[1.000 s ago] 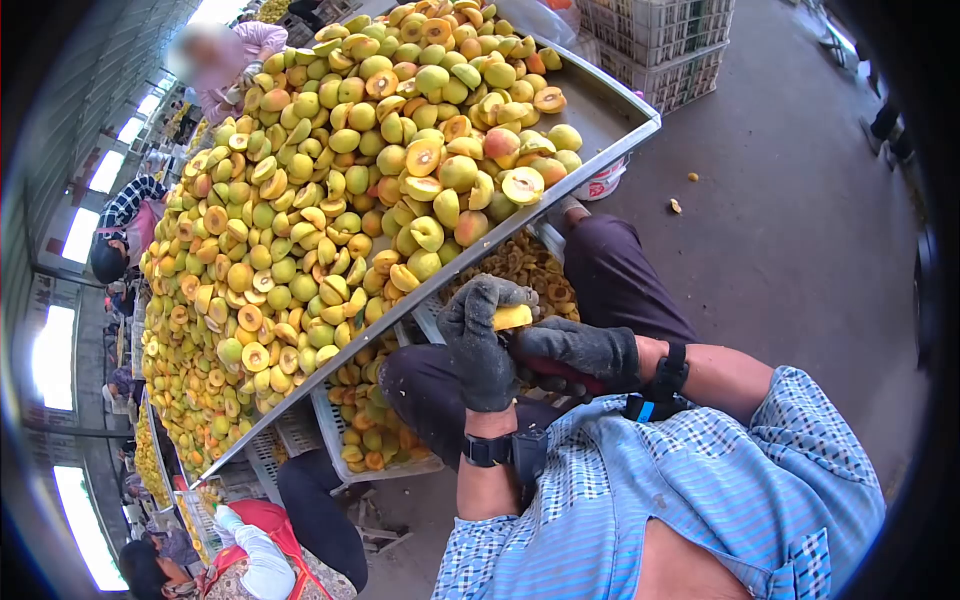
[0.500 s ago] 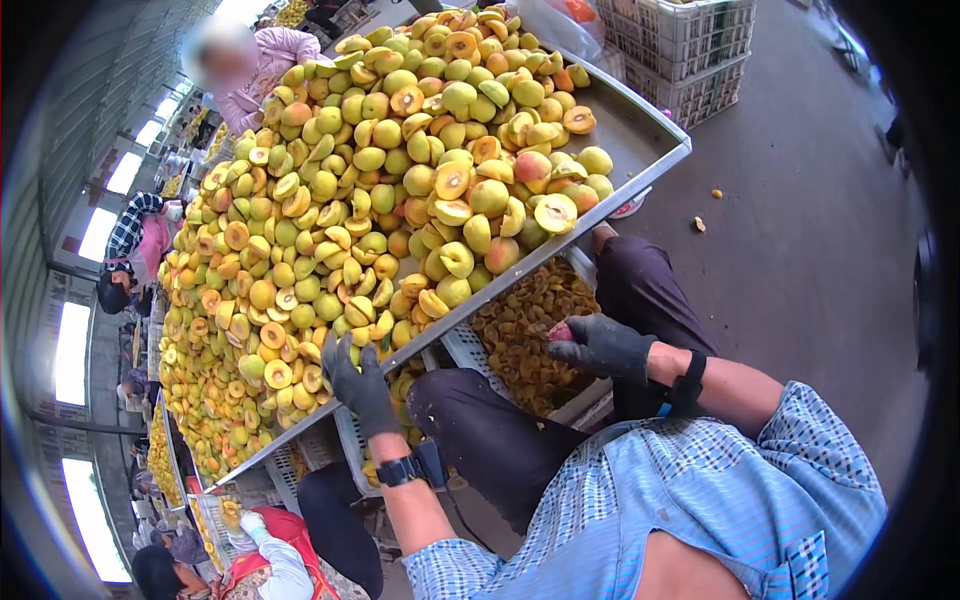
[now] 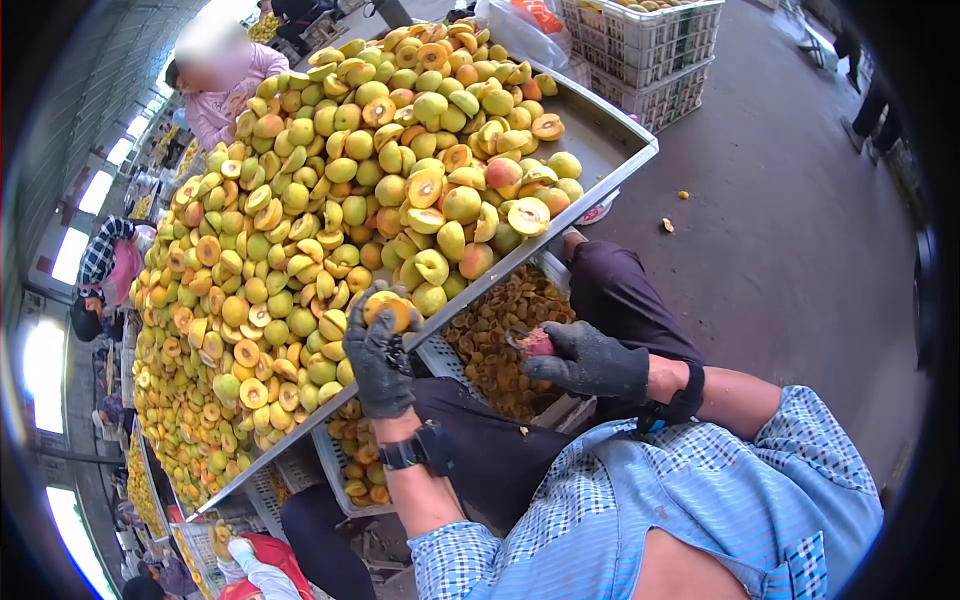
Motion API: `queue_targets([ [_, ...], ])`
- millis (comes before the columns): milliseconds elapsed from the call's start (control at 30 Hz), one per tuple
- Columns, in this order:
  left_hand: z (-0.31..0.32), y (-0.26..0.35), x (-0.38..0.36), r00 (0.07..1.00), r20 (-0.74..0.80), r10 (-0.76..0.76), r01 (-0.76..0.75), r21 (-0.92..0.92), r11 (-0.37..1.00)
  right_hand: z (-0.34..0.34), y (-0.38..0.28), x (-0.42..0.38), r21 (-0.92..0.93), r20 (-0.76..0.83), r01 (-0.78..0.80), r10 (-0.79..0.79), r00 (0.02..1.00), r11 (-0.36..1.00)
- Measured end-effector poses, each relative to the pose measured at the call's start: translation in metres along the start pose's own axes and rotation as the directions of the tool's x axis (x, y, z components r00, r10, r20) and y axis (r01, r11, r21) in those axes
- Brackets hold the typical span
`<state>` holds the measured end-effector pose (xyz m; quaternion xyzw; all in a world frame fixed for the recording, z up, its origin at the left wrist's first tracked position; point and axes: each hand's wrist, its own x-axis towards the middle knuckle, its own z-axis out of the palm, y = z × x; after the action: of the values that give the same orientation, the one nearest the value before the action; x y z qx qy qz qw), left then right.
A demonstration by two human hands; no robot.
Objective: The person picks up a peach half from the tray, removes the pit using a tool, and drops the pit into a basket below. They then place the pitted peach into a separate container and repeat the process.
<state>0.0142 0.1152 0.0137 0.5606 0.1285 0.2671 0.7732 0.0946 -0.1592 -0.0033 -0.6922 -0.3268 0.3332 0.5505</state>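
My left hand (image 3: 380, 355), in a dark glove, is closed around a halved yellow peach (image 3: 388, 310), its orange cut face showing. It is at the near edge of a metal-rimmed table (image 3: 600, 195) heaped with yellow-green peach halves (image 3: 330, 190). My right hand (image 3: 590, 358), gloved too, grips a small pitting tool (image 3: 535, 342) with a reddish handle and a curved metal end. The tool is above a crate of brownish pits and scraps (image 3: 505, 345) between my knees, apart from the peach half.
A white crate with peach pieces (image 3: 355, 460) stands under the table edge by my left forearm. Stacked crates (image 3: 645, 50) are beyond the table on the right. Other people work along the left, one in a pink top (image 3: 225, 95). Scraps (image 3: 667, 226) lie on the floor.
My left hand has lifted off the pile and now holds a peach half nearer to me. My right hand has turned slightly, showing the tool's metal end. The whole view has shifted a little.
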Motion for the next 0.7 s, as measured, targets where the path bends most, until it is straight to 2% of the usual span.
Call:
queue_targets([
  [33,0.008,0.003,-0.016,0.999,0.041,-0.027,0.029,-0.034,0.999,0.009,-0.006,0.008,-0.018,0.014,0.054,-0.054,0.998,0.998],
  [67,0.02,0.0,-0.028,0.999,-0.02,0.033,-0.034,-0.046,0.998,0.018,-0.014,0.015,-0.063,0.023,0.144,-0.143,0.99,0.988],
  [133,0.044,-0.001,-0.055,0.99,-0.1,0.096,-0.101,-0.044,0.994,0.032,-0.035,0.02,-0.072,0.033,0.176,-0.174,0.984,0.982],
  [200,0.063,0.002,-0.077,0.986,-0.164,0.009,-0.045,-0.218,0.975,0.047,-0.033,0.026,-0.131,-0.018,0.241,-0.246,0.969,0.962],
  [233,0.065,-0.003,-0.081,0.985,-0.17,0.011,-0.047,-0.214,0.976,0.05,-0.025,0.028,-0.127,-0.012,0.243,-0.247,0.969,0.962],
  [300,0.066,-0.016,-0.083,0.978,-0.194,-0.082,-0.018,-0.465,0.885,0.052,-0.018,0.029,-0.271,-0.041,0.227,-0.247,0.968,0.935],
  [333,0.067,-0.019,-0.083,0.963,-0.243,-0.116,-0.001,-0.437,0.899,0.051,-0.017,0.026,-0.271,-0.045,0.225,-0.246,0.968,0.936],
  [433,0.07,-0.036,-0.081,0.976,-0.187,-0.116,0.011,-0.485,0.874,0.041,-0.03,0.013,-0.243,-0.104,0.204,-0.235,0.966,0.948],
  [467,0.087,-0.027,-0.082,0.957,-0.235,-0.168,0.03,-0.499,0.866,0.035,-0.039,0.011,-0.248,-0.09,0.178,-0.206,0.974,0.952],
  [500,0.094,-0.029,-0.081,0.959,-0.219,-0.181,0.047,-0.507,0.861,0.03,-0.043,0.009,-0.253,-0.076,0.152,-0.176,0.982,0.956],
  [567,0.103,-0.031,-0.081,0.96,-0.253,-0.121,0.017,-0.378,0.926,0.023,-0.037,0.005,-0.275,-0.05,0.157,-0.177,0.983,0.949],
  [700,0.118,-0.017,-0.084,0.963,-0.228,-0.145,0.049,-0.382,0.923,0.017,-0.033,0.0,-0.138,-0.002,0.193,-0.195,0.981,0.971],
])
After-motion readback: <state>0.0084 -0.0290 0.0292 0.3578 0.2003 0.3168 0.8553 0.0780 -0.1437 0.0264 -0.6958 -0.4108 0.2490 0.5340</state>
